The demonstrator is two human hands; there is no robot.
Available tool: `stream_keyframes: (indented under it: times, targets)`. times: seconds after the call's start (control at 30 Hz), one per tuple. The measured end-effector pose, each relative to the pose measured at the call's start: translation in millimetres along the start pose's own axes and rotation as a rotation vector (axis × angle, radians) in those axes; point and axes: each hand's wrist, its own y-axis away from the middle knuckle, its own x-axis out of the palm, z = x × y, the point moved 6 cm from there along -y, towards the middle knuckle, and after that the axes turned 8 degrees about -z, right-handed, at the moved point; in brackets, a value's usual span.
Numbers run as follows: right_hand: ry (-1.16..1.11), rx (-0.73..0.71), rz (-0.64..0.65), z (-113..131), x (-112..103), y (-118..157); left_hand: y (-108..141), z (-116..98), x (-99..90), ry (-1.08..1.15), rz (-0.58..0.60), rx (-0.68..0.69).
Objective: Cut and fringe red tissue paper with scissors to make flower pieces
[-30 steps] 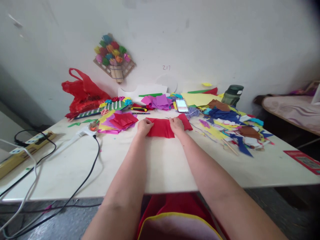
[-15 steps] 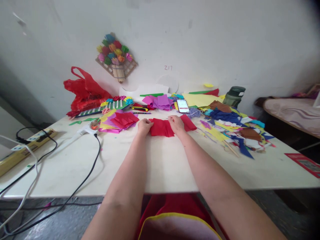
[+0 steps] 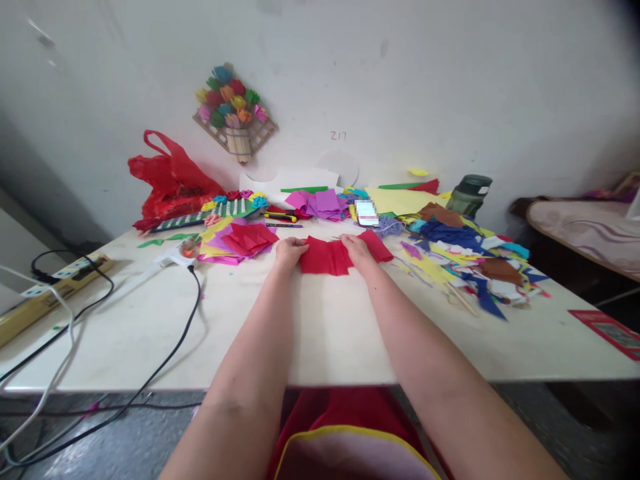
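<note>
Two hands: my left hand [image 3: 290, 252] and right hand [image 3: 356, 249] pinched the red paper sheet [image 3: 325, 257], steadying its ends.
Support: table [image 3: 320, 327] kept it flat.

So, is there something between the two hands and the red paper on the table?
Nothing visible. The left hand and the right hand both rest directly on the red paper, one at each end.

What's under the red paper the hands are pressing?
The red paper lies on the table, left hand and right hand on its ends. Anything beneath is covered.
</note>
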Motion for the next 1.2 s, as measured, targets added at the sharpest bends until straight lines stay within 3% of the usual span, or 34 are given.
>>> stream_keyframes:
  times: [0.23,0.57,0.8,1.0,1.2]
  targets:
    - [-0.152,0.086,-0.019,-16.7,1.0,-10.0,-2.0,2.3,-0.1,-0.070,-0.059,0.002]
    - [-0.057,0.081,-0.118,-16.6,2.7,-10.7,-2.8,11.1,-0.3,0.007,-0.206,-0.118]
    - [0.091,0.021,-0.194,-12.6,3.3,-11.2,-2.3,13.8,5.2,0.169,-0.244,-0.142]
    - [0.225,-0.053,-0.230,2.9,2.1,-4.5,-4.7,10.6,2.1,0.261,-0.276,-0.078]
    - [0.172,-0.192,-0.185,13.1,3.7,0.2,-3.6,3.2,8.0,0.308,-0.174,-0.002]
